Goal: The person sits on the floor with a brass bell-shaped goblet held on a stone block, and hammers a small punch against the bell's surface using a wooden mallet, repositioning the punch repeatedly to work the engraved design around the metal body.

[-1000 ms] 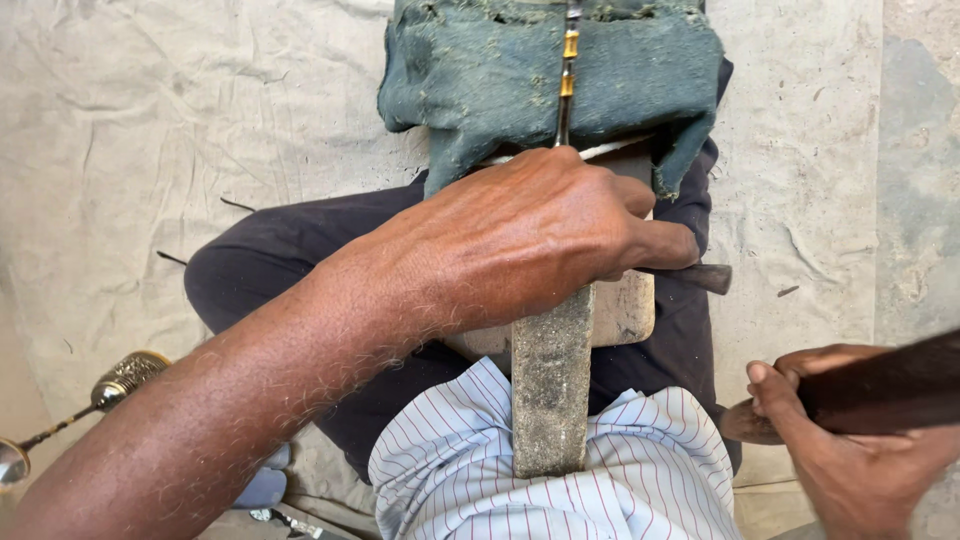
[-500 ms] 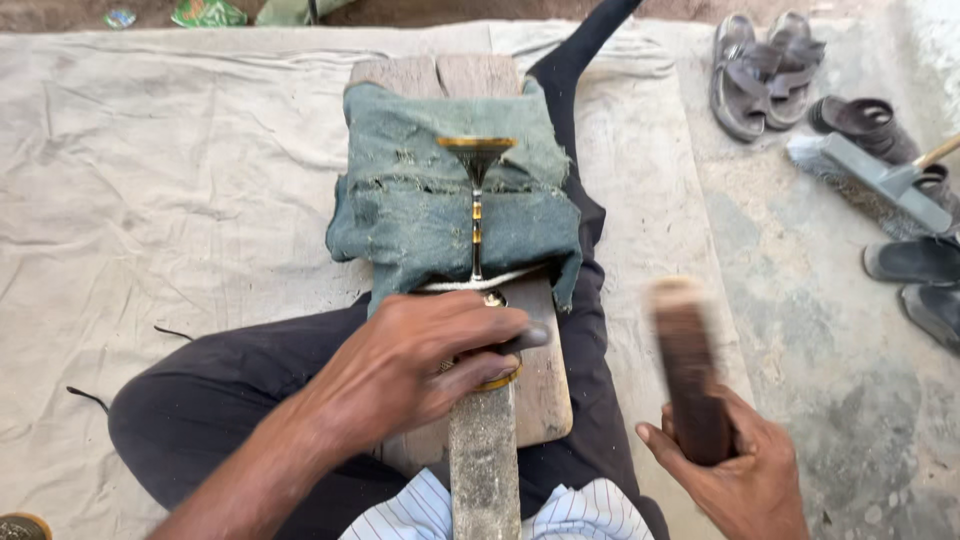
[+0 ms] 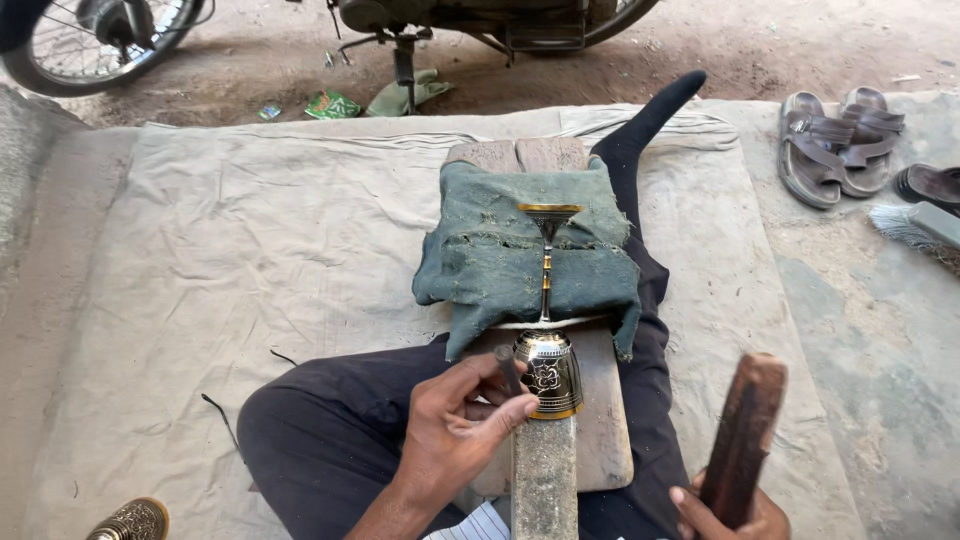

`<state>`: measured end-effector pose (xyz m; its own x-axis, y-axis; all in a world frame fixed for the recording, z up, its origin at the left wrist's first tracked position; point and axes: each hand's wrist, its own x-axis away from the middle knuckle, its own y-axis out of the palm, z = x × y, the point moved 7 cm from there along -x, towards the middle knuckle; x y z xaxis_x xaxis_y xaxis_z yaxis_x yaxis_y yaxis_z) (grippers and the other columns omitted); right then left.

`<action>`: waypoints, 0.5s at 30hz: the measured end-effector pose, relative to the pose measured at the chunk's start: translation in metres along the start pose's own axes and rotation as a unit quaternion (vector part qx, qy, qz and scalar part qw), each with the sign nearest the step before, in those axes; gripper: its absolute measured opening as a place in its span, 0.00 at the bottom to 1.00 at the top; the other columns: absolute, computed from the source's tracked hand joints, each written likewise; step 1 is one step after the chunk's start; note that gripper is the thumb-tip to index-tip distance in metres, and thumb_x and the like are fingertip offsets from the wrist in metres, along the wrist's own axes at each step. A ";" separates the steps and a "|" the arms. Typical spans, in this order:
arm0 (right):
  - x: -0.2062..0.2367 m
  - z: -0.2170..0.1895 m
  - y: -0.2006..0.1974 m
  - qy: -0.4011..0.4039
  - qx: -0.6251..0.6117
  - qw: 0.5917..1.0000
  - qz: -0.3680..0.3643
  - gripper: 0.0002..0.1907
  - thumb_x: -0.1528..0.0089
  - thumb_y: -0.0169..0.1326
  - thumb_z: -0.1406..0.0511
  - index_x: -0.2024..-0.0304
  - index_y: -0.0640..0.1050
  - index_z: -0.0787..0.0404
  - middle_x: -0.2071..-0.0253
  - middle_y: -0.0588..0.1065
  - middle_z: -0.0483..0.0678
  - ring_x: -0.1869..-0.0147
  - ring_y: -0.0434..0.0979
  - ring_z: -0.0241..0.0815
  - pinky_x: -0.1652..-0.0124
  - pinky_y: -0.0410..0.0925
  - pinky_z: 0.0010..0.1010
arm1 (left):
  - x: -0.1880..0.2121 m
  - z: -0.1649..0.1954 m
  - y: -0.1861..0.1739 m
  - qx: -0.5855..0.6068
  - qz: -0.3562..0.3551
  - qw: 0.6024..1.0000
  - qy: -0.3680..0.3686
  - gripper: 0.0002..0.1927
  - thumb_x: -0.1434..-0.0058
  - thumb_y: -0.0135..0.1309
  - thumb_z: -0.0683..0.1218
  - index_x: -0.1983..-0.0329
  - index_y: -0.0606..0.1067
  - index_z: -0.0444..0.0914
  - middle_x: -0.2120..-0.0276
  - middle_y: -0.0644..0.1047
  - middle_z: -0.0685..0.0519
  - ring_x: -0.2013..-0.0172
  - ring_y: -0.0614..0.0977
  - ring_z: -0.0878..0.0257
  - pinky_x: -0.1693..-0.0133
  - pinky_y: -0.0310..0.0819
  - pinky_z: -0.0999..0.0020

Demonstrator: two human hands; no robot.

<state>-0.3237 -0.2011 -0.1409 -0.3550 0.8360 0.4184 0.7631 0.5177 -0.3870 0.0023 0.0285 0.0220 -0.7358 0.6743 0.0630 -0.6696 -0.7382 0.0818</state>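
My left hand (image 3: 455,432) pinches a small dark punch (image 3: 510,371) against the side of an engraved brass goblet (image 3: 547,372). The goblet lies on its side on a wooden board (image 3: 600,430), its cup over a metal bar (image 3: 544,478), its stem and base resting on a folded grey-green cloth (image 3: 490,255). My right hand (image 3: 722,512) grips a dark wooden mallet (image 3: 742,435), raised upright to the right of the board. The board rests across my legs in dark trousers.
A pale cloth sheet (image 3: 250,260) covers the ground. Another brass piece (image 3: 130,521) lies at bottom left. Sandals (image 3: 835,140) and a brush (image 3: 915,225) sit on the right. A motorcycle (image 3: 400,20) stands on dirt behind.
The view tilted up and pulled back. My left hand shifted from covering the goblet to holding a punch beside it. My right hand swung the mallet upright.
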 end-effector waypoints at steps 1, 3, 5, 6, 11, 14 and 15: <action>-0.007 0.008 0.005 0.028 0.015 0.999 -0.028 0.16 0.48 0.68 0.74 0.61 0.77 0.73 0.81 0.76 0.59 0.80 0.77 0.47 0.79 0.67 0.37 | 0.002 0.000 0.004 -0.005 -0.011 1.000 -0.012 0.17 0.44 0.67 0.39 0.52 0.80 0.31 0.66 0.83 0.50 0.66 0.85 0.68 0.64 0.88 0.75; -0.017 0.026 0.011 0.101 0.014 0.994 -0.049 0.16 0.48 0.69 0.73 0.60 0.78 0.72 0.81 0.76 0.57 0.81 0.76 0.48 0.79 0.66 0.36 | 0.006 0.007 0.010 -0.024 -0.020 0.999 0.021 0.16 0.44 0.68 0.39 0.53 0.81 0.31 0.65 0.83 0.51 0.66 0.86 0.68 0.64 0.87 0.75; -0.022 0.040 0.018 0.185 -0.026 0.981 -0.052 0.17 0.48 0.68 0.74 0.58 0.78 0.72 0.80 0.73 0.55 0.81 0.73 0.48 0.79 0.65 0.36 | 0.008 0.010 0.016 -0.043 -0.028 0.998 0.031 0.16 0.45 0.69 0.40 0.54 0.81 0.31 0.66 0.84 0.51 0.66 0.86 0.68 0.65 0.85 0.75; -0.022 0.042 0.023 0.199 -0.053 0.977 -0.062 0.17 0.48 0.67 0.74 0.58 0.76 0.72 0.80 0.73 0.55 0.81 0.73 0.47 0.80 0.65 0.36 | 0.009 0.008 0.018 -0.052 -0.031 0.998 0.022 0.15 0.45 0.69 0.40 0.55 0.81 0.32 0.66 0.84 0.51 0.67 0.86 0.68 0.66 0.85 0.74; -0.012 0.014 0.037 0.175 -0.084 0.977 -0.088 0.22 0.46 0.66 0.74 0.54 0.73 0.80 0.80 0.71 0.50 0.83 0.71 0.42 0.82 0.63 0.31 | 0.004 0.000 0.028 -0.055 -0.029 0.998 -0.007 0.15 0.47 0.68 0.40 0.57 0.81 0.32 0.67 0.84 0.51 0.67 0.88 0.67 0.65 0.88 0.74; -0.008 -0.009 0.044 0.161 -0.054 0.980 -0.104 0.25 0.47 0.63 0.75 0.47 0.74 0.75 0.80 0.73 0.49 0.83 0.71 0.40 0.82 0.65 0.30 | 0.003 -0.012 0.031 -0.051 -0.026 0.996 -0.062 0.15 0.48 0.68 0.41 0.57 0.81 0.33 0.67 0.85 0.50 0.66 0.89 0.67 0.66 0.89 0.74; -0.008 -0.016 0.045 0.159 -0.052 0.980 -0.106 0.26 0.46 0.63 0.75 0.45 0.73 0.75 0.79 0.74 0.49 0.83 0.72 0.40 0.82 0.66 0.30 | 0.002 -0.016 0.031 -0.050 -0.020 0.996 -0.077 0.16 0.48 0.68 0.40 0.56 0.81 0.32 0.68 0.85 0.49 0.67 0.89 0.66 0.67 0.88 0.74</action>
<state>-0.2782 -0.1872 -0.1482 -0.3378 0.6046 0.7214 0.7472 0.6383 -0.1851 -0.0211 0.0069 0.0084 -0.6886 0.6927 0.2145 -0.7110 -0.7031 -0.0117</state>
